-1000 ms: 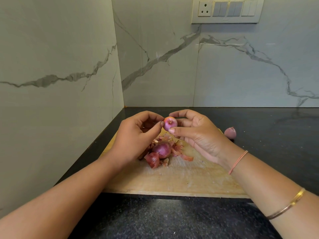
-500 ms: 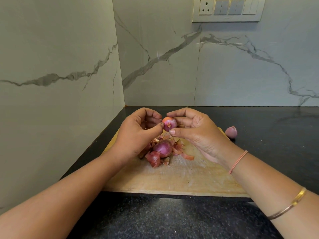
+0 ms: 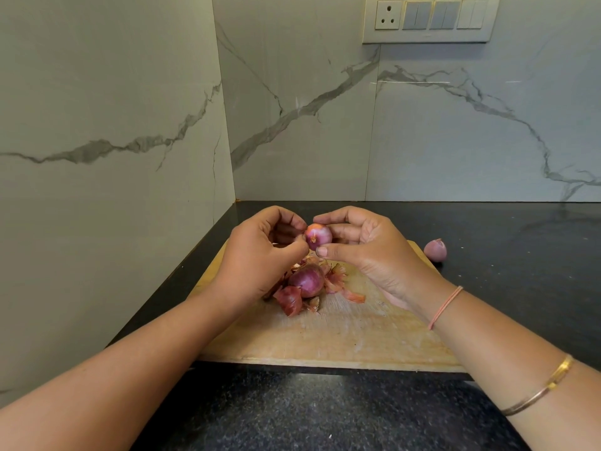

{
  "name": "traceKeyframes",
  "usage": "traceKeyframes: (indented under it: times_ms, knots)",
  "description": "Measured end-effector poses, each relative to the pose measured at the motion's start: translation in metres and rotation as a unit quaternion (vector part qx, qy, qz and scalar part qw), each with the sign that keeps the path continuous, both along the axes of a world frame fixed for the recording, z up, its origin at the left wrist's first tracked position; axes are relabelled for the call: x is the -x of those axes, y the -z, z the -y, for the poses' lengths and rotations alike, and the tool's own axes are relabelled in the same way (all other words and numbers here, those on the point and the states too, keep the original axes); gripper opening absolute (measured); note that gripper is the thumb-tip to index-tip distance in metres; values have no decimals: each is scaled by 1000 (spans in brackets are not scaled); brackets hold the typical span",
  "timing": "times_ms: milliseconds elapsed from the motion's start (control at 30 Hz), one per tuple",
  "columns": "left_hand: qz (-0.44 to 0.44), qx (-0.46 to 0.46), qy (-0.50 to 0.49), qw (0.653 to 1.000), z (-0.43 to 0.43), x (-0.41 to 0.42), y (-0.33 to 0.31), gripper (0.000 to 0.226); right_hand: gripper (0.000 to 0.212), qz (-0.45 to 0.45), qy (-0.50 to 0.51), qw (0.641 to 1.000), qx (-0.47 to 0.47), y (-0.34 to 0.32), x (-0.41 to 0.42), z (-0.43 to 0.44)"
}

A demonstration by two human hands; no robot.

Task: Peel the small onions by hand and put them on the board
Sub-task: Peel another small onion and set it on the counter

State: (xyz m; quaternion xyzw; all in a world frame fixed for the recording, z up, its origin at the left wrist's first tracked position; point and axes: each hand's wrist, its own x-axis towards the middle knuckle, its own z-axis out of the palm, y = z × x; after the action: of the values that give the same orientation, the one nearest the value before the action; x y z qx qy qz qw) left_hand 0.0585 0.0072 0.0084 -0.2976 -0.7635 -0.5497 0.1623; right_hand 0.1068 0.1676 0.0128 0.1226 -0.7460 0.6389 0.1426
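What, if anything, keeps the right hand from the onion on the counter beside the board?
Likely yes: only bare board and counter lie between the right hand and the loose onion, though it pinches the held onion.

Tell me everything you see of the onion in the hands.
The onion is small, round and glossy purple-pink, with an orange patch on top and a root tuft facing the camera. It is held above the board, gripped by the right hand, thumb below and fingers above. The left hand pinches its left side.

Board [image 3: 341, 336] on the worktop [image 3: 507, 288], bearing a lying onion [image 3: 305, 278] among peelings [image 3: 289, 302]; held onion [image 3: 318, 236] above it, stray onion [image 3: 435, 250] on the worktop at its right.
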Motion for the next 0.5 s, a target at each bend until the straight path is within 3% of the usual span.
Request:
traceKeyframes:
  times_ms: [500]
  knots:
    - [12,-23,-9,1000,-4,1,3,13,32,-15,28,1000,1,3,3,6]
